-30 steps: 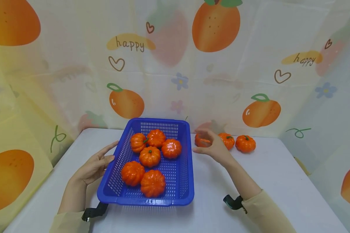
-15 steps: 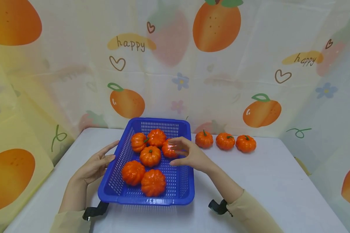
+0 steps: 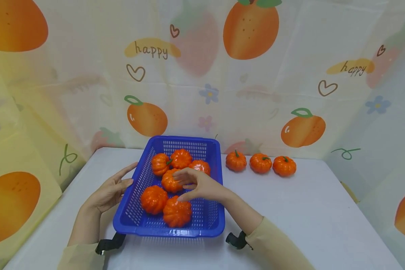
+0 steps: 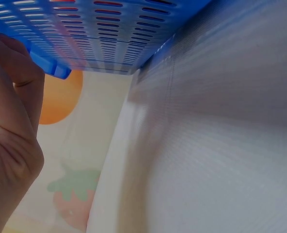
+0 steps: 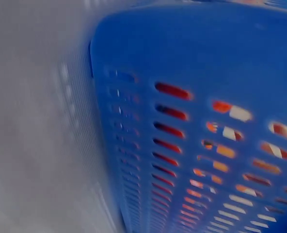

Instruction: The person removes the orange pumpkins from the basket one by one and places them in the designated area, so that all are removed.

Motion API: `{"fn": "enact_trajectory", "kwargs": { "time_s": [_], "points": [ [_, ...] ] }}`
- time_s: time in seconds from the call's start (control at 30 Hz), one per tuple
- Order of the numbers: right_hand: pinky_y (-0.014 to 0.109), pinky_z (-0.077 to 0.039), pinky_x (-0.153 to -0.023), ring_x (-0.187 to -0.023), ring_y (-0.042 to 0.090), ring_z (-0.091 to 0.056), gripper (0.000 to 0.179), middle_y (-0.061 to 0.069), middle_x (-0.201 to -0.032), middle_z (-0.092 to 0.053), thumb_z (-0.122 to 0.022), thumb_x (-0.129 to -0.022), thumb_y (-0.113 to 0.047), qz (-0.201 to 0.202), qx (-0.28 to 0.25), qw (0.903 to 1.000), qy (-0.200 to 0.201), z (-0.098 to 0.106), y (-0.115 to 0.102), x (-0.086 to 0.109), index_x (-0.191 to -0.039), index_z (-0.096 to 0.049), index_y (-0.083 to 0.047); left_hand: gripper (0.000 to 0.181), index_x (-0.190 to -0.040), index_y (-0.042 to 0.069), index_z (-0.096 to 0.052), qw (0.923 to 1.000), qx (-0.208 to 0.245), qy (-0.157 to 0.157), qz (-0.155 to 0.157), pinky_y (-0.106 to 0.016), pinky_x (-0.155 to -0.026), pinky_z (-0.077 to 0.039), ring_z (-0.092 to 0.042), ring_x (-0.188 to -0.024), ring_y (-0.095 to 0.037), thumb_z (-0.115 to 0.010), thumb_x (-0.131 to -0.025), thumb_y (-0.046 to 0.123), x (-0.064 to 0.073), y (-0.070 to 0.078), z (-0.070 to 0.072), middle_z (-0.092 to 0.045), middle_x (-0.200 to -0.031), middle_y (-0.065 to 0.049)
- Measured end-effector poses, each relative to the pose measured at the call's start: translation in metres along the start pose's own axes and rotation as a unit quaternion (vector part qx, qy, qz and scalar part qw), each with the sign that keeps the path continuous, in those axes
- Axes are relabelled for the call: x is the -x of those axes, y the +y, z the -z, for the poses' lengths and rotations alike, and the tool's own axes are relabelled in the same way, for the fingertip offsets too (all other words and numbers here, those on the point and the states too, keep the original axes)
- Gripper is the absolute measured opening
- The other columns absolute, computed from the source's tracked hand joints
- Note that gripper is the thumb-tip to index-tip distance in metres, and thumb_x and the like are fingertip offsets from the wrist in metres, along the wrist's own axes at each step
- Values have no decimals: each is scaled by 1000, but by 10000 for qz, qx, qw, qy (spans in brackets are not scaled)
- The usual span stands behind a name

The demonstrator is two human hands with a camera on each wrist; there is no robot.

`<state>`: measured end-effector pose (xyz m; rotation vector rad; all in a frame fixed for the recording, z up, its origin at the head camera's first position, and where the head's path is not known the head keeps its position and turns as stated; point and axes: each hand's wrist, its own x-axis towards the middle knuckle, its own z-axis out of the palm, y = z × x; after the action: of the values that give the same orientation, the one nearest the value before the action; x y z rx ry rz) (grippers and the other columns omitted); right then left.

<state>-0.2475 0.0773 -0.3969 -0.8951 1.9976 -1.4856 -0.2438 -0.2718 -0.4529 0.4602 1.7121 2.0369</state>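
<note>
A blue plastic basket (image 3: 207, 225) with slotted walls stands on the white table and holds several small orange pumpkins. My left hand (image 3: 104, 195) lies along its left side, fingers and thumb touching the outer rim. In the left wrist view, the left hand (image 4: 12, 107) is beside the basket wall (image 4: 104, 39). My right hand (image 3: 202, 184) reaches over the basket from the right, fingers loosely bent and holding nothing visible. It partly covers a middle pumpkin (image 3: 168, 180); the thumb is near the front pumpkin (image 3: 177, 213). Whether it touches either is unclear. The right wrist view shows only the slotted basket wall (image 5: 182, 48).
Three more pumpkins sit in a row behind and right of the basket: a left one (image 3: 236, 162), a middle one (image 3: 260, 164) and a right one (image 3: 284, 167). A fruit-printed curtain (image 3: 256, 86) hangs at the back of the table (image 3: 307, 210).
My right hand has moved left from the leftmost pumpkin outside, over the basket's right rim, to above the pumpkins inside. The left hand and basket have stayed in place.
</note>
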Motion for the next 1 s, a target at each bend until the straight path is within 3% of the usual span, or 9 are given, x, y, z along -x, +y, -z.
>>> {"fn": "enact_trajectory", "kwargs": {
  "time_s": [0.23, 0.4, 0.5, 0.77, 1.0],
  "points": [
    [48, -41, -118, -141, 29, -46, 67, 11, -151, -48, -74, -86, -22, -420, 454, 9976, -314, -5, 3, -3, -145, -44, -12, 61, -160, 19, -3, 9998, 128, -167, -70, -30, -76, -62, -75, -86, -12, -33, -107, 11, -1, 1, 0, -75, -113, 2],
    [49, -39, -119, -143, 27, -43, 77, 8, -154, -46, -76, -84, -28, -700, 1114, 9886, -739, -7, 4, -2, -149, -39, -14, 61, -160, 18, -1, 9990, 247, -325, -159, -31, -77, -62, -76, -88, -13, -31, -108, 9, -1, 1, 0, -75, -113, 1],
    [47, -37, -120, -145, 25, -42, 77, 7, -154, -45, -77, -83, -27, -771, 1235, 9856, -863, -8, 4, -1, -149, -39, -14, 61, -160, 18, -1, 9990, 252, -323, -155, -31, -77, -62, -76, -88, -13, -31, -108, 9, -1, 0, 0, -75, -113, 1],
    [46, -35, -122, -142, 22, -44, 69, 9, -150, -50, -77, -83, -22, -866, 1446, 9819, -865, -11, 5, -2, -144, -46, -10, 61, -160, 20, -3, 9996, 147, -229, -108, -30, -76, -62, -75, -85, -11, -33, -107, 11, -1, 0, 1, -75, -111, 2],
    [40, -47, -111, -121, 17, -56, 63, 3, -131, -62, -80, -80, -20, -1115, 2010, 9706, -719, -12, 5, -2, -137, -56, -11, 61, -160, 21, -6, 9999, 89, -61, -6, -31, -76, -62, -76, -85, -11, -35, -107, 12, 0, 1, -1, -76, -110, 3]
  ]
}}
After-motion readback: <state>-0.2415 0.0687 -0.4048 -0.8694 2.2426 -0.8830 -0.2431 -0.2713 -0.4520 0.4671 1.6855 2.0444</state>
